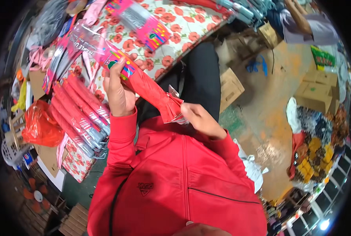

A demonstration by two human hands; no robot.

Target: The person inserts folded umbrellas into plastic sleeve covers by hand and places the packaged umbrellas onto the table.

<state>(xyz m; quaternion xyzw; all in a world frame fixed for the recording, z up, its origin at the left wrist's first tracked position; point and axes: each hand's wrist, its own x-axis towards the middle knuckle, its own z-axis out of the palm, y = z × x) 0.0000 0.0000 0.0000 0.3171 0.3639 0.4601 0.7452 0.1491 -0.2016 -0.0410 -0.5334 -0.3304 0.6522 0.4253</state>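
Red-flowered cloth covers the bench, and past its edge a stained floor runs to piled cardboard boxes on the right. Another person shows partly at the upper right. Above the wearer's lap, near the edge of the bench, a folded red umbrella slants between both hands. Its upper end meets a clear and pink plastic sleeve; how far inside it reaches, I cannot tell. The left hand is closed around the umbrella and sleeve where they meet, thumb on top. The right hand grips the umbrella's lower end, its fingers partly hidden. On the bench, a row of red umbrellas with grey handles lies beside a red plastic bag. A second bright sleeve lies farther up the cloth.
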